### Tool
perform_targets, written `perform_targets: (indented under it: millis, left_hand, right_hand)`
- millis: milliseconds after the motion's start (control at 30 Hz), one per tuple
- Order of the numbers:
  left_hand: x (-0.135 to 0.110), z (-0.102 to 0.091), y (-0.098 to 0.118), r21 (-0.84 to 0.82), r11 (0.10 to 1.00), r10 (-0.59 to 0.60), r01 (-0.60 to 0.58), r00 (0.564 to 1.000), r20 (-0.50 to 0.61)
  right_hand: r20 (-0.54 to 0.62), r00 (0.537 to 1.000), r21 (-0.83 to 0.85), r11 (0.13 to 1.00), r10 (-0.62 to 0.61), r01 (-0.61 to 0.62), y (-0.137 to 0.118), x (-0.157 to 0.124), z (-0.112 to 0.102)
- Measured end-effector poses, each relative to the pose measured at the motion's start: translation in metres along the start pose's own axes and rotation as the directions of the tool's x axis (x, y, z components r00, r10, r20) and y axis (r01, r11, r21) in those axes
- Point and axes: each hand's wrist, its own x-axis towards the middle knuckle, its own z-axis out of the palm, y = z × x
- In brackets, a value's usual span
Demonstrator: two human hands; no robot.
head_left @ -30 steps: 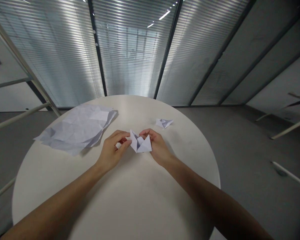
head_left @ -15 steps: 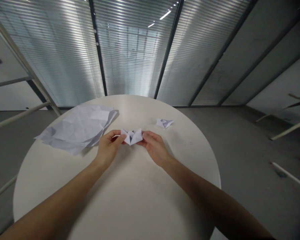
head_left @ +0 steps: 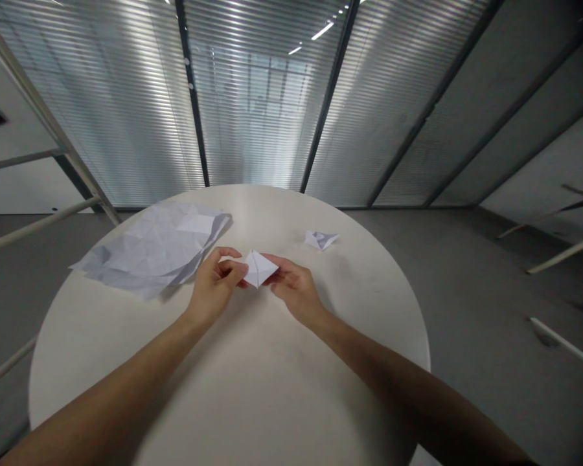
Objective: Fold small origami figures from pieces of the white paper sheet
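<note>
A small piece of folded white paper [head_left: 258, 268] is held just above the table, between my two hands. It shows a diamond-like face with a crease or slit down its middle. My left hand [head_left: 217, 279] pinches its left corner between thumb and fingers, with the index finger raised and curved. At the right corner, my right hand [head_left: 294, 288] has its fingers behind the paper; its thumb lies near the lower right edge. Another folded white paper piece [head_left: 321, 240] rests on the table beyond my right hand.
Several creased sheets of white paper [head_left: 150, 249] lie at the left of the round white table [head_left: 252, 382]. Pale metal bars [head_left: 39, 226] stand at the left. Blinds [head_left: 257, 116] cover the glass wall behind; chair legs [head_left: 563, 252] show at the right.
The folded paper has gone from a spread, winged shape with an opened centre to a flatter diamond face. My right thumb has moved down off its front. The other paper items stay put.
</note>
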Motion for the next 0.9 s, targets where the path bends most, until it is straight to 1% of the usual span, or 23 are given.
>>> perform_targets:
  millis: [67, 133, 200, 267, 300, 333, 400, 433, 500, 533, 567, 600, 633, 667, 733, 800, 900]
  left_hand:
    - [-0.002, 0.002, 0.0, -0.024, 0.999, -0.039, 0.039, 0.999, 0.017]
    - [-0.005, 0.004, 0.003, 0.059, 0.997, -0.051, 0.048, 0.998, 0.038]
    - [-0.009, 0.005, 0.007, 0.214, 0.977, -0.008, -0.006, 0.998, 0.062]
    - [-0.013, 0.004, 0.011, 0.401, 0.906, 0.087, -0.134, 0.987, 0.132]
    - [-0.015, 0.003, 0.011, 0.492, 0.842, 0.144, -0.22, 0.971, 0.189]
    - [-0.016, 0.002, 0.011, 0.573, 0.757, 0.2, -0.313, 0.947, 0.252]
    - [-0.017, 0.0, 0.008, 0.701, 0.535, 0.305, -0.471, 0.882, 0.359]
    - [-0.016, -0.001, 0.006, 0.752, 0.41, 0.348, -0.516, 0.851, 0.393]
    - [-0.015, -0.002, 0.002, 0.826, 0.173, 0.414, -0.537, 0.8, 0.434]
    - [-0.014, -0.002, 0.0, 0.845, 0.077, 0.438, -0.529, 0.779, 0.448]
    - [-0.014, -0.002, -0.002, 0.852, 0.001, 0.459, -0.523, 0.757, 0.464]
    - [-0.014, -0.002, -0.003, 0.854, -0.053, 0.475, -0.518, 0.739, 0.478]
    - [-0.014, -0.001, -0.004, 0.853, -0.084, 0.486, -0.516, 0.726, 0.487]
    - [-0.014, -0.001, -0.005, 0.854, -0.096, 0.491, -0.512, 0.722, 0.488]
    - [-0.015, 0.001, -0.006, 0.864, -0.083, 0.485, -0.496, 0.738, 0.47]
    - [-0.016, 0.002, -0.007, 0.875, -0.059, 0.469, -0.48, 0.76, 0.449]
    - [-0.015, 0.001, -0.008, 0.877, -0.055, 0.474, -0.478, 0.76, 0.444]
  right_hand:
    - [-0.07, 0.997, -0.16, 0.987, -0.026, 0.015, 0.002, -0.002, 0.003]
    - [-0.149, 0.987, -0.281, 0.96, -0.055, 0.011, 0.005, -0.003, 0.004]
    - [-0.193, 0.979, -0.332, 0.943, -0.073, 0.005, 0.007, -0.004, 0.004]
    - [-0.213, 0.973, -0.357, 0.934, -0.09, 0.009, 0.007, -0.004, 0.005]
    - [-0.221, 0.971, -0.368, 0.93, -0.095, 0.007, 0.007, -0.004, 0.005]
    - [-0.227, 0.969, -0.378, 0.926, -0.095, 0.002, 0.006, -0.004, 0.005]
    - [-0.223, 0.971, -0.396, 0.918, -0.082, -0.014, 0.005, -0.003, 0.006]
    - [-0.213, 0.974, -0.406, 0.914, -0.071, -0.023, 0.004, -0.004, 0.007]
    - [-0.194, 0.979, -0.441, 0.897, -0.056, -0.036, 0.003, -0.004, 0.009]
    - [-0.19, 0.98, -0.468, 0.883, -0.057, -0.039, 0.003, -0.005, 0.009]
    - [-0.195, 0.978, -0.498, 0.866, -0.066, -0.041, 0.002, -0.005, 0.01]
    - [-0.205, 0.976, -0.528, 0.848, -0.077, -0.044, 0.001, -0.006, 0.011]
    - [-0.215, 0.972, -0.555, 0.831, -0.091, -0.045, 0.0, -0.006, 0.011]
    - [-0.222, 0.97, -0.576, 0.816, -0.103, -0.045, -0.001, -0.007, 0.012]
    - [-0.224, 0.968, -0.591, 0.805, -0.114, -0.042, -0.004, -0.008, 0.014]
    - [-0.224, 0.968, -0.578, 0.815, -0.113, -0.039, -0.004, -0.01, 0.015]
    - [-0.25, 0.963, -0.521, 0.852, -0.1, -0.047, -0.003, -0.011, 0.018]
